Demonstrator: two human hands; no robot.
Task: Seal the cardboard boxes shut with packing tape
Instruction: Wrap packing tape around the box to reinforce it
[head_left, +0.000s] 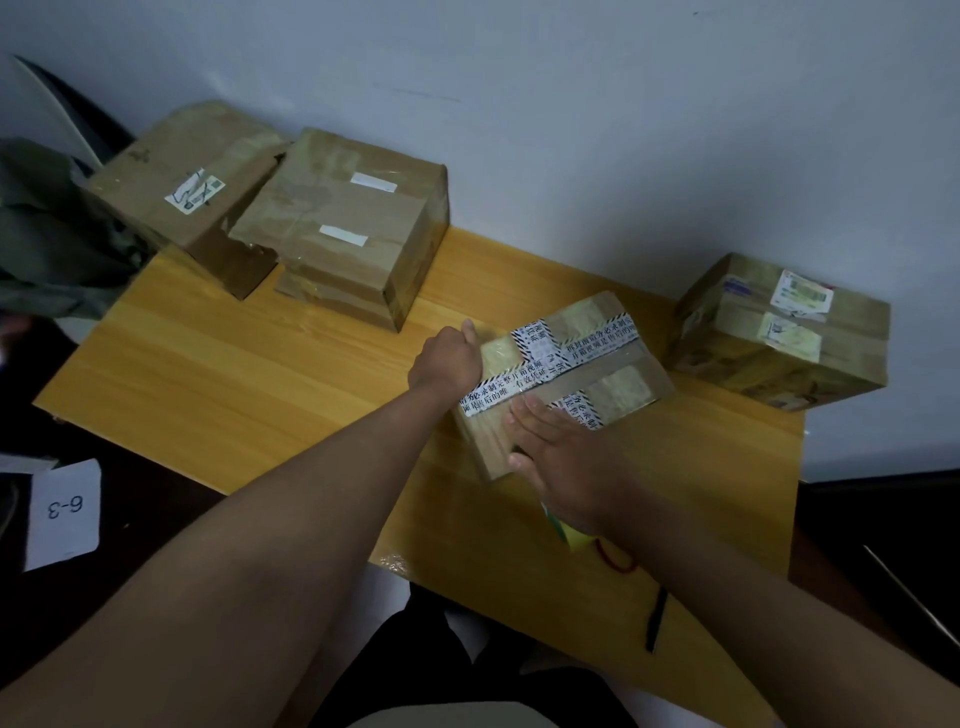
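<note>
A small cardboard box (618, 384) crossed by white printed tape (550, 364) lies on the yellow wooden table (234, 364). My left hand (447, 358) is curled at the box's left end with the thumb on its top edge; its fingers are hidden behind the hand. My right hand (561, 457) lies with straight fingers on the box's near top edge, pressing on the tape, thumb against the near side. A yellow-green object with a red cord (579, 538) shows partly under my right wrist. No tape roll is visible.
Two large taped boxes (176, 192) (343, 228) stand at the back left against the wall. Another taped box (779, 332) sits at the right. A thin black object (655, 618) lies near the table's front edge. A paper marked 6-3 (65, 512) is at left.
</note>
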